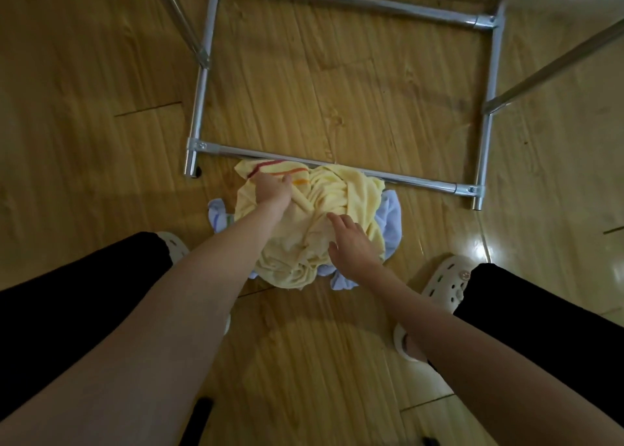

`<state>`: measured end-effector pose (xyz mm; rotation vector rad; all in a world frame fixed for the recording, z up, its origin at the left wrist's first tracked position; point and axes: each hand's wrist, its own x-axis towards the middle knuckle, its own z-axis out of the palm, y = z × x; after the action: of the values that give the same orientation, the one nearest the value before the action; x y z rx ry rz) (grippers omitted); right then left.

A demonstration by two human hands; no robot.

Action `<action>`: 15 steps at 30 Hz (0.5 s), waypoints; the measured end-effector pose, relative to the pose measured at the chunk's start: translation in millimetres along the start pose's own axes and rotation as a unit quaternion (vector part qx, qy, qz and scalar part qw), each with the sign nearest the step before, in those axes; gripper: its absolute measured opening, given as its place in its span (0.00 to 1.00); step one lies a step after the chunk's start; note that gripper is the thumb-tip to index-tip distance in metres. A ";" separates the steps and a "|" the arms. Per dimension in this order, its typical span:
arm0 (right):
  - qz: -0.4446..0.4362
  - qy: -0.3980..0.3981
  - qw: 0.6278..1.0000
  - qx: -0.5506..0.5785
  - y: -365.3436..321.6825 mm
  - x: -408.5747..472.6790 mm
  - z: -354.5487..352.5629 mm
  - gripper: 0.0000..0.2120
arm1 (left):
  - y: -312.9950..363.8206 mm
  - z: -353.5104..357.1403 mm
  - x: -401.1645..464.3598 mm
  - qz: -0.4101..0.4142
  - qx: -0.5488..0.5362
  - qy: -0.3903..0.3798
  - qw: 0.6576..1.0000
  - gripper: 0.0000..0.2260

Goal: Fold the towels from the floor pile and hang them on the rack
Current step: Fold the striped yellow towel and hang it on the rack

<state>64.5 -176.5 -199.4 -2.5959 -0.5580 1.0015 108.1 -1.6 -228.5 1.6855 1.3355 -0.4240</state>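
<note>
A crumpled yellow towel (324, 202) with red and orange stripes lies on top of the floor pile, over a pale blue towel (391, 216) that shows at the pile's edges. My left hand (273, 189) grips the yellow towel near its striped far end, fingers curled into the cloth. My right hand (351, 243) hovers over or lightly touches the near right part of the yellow towel with fingers spread and relaxed. The metal rack's base frame (337, 165) stands just beyond the pile, its near bar touching the towels.
Wooden floor (337, 91) all around. The rack's slanted legs (553, 64) rise at right and upper left. My feet in pale clogs (445, 283) stand either side of the pile. A white wall edge shows at the top right corner.
</note>
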 end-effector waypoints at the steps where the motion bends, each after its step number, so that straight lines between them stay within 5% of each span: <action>1: 0.002 0.006 1.000 0.005 -0.6 0.1 0.8 0.29 | 3.3 -0.8 4.1 -0.038 -0.056 -0.007 0.998 0.27; 4: 0.009 0.011 1.000 0.017 -1.8 1.3 -0.9 0.29 | 2.8 1.2 8.6 -0.072 -0.145 -0.002 0.987 0.24; 8: 0.002 0.018 0.998 0.068 -0.5 4.4 -14.9 0.27 | 2.9 5.1 -19.1 0.064 -0.110 0.031 0.991 0.12; 15: 0.101 0.070 0.967 0.222 -13.6 -11.9 -60.3 0.22 | -5.7 -12.6 -99.6 0.191 -0.103 -0.060 0.974 0.08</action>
<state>94.6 -178.4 -144.1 -2.3210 -0.0219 0.8710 64.6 -49.6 -151.6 1.6644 0.9052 -0.1542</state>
